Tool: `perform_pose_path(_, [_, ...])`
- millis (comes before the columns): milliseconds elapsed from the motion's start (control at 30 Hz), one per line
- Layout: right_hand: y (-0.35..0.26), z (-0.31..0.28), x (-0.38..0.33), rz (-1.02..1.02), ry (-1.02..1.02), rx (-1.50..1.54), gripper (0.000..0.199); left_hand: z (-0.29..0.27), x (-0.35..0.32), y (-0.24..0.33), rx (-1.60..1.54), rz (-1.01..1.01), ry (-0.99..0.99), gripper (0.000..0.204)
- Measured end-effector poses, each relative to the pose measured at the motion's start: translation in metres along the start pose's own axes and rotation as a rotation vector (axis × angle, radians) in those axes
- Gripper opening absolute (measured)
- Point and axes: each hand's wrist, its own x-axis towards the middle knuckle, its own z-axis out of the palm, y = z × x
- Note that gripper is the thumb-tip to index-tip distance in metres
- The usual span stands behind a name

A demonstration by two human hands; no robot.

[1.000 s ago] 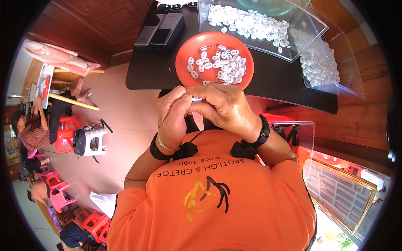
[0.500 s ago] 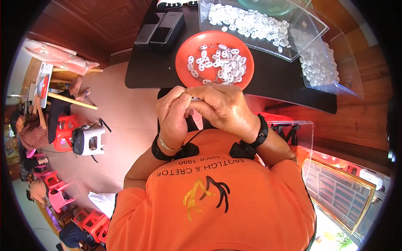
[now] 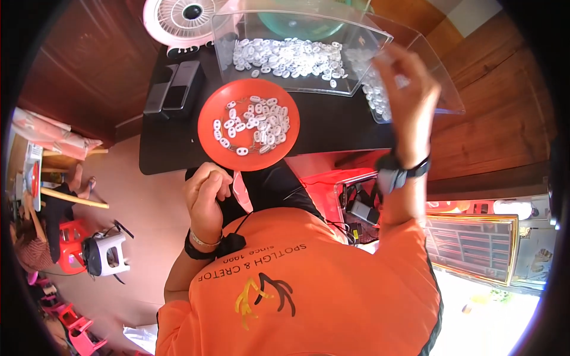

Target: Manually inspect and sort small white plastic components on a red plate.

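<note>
1. Small white oval pieces point(image 3: 252, 127), smooth and plastic-looking, each with what look like little holes, lie scattered flat on a round orange plate point(image 3: 208, 127) on the black table point(image 3: 332, 127). They point every which way, so no shared long axis.
2. More of the same pieces point(image 3: 285, 56) are heaped in a clear box point(image 3: 368, 32) with see-through walls behind the plate, and another batch fills a second clear tray point(image 3: 442, 89) to the right.
3. Right hand point(image 3: 407, 89) is up over that right-side tray, fingers pinched narrow. It's motion-blurred, so I can't tell if there's a piece between the fingertips.
4. Left hand point(image 3: 205, 196) sits curled into a loose fist close to the chest, just below the plate's near edge. Can't see what's inside it, if anything.
5. Versus half a second ago: both hands were bunched together in front of the chest, working at something tiny. Now the right one has swung out and up to the tray, while the left has stayed put. The view has also tipped forward, so a white fan point(image 3: 181, 18) shows at the top.
</note>
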Motion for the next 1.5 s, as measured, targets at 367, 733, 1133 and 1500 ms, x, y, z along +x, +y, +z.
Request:
perform_pose_path(367, [-0.006, 0.067, -0.025, -0.087, -0.491, 0.283, 0.011, -0.002, 0.005, -0.008, -0.038, -0.073, -0.020, 0.025])
perform_pose_path(733, [-0.032, 0.155, -0.033, -0.353, -0.741, -0.060, 0.013, -0.016, 0.005, -0.023, 0.004, -0.255, -0.009, 0.023])
perform_pose_path(1133, [-0.044, 0.170, -0.040, -0.475, -0.770, 0.014, 0.012, -0.015, 0.013, -0.024, -0.017, -0.292, -0.058, 0.021])
perform_pose_path(1500, [-0.057, 0.153, -0.017, -0.274, -0.937, 0.244, 0.010, -0.014, 0.014, -0.017, -0.004, -0.285, -0.071, 0.020])
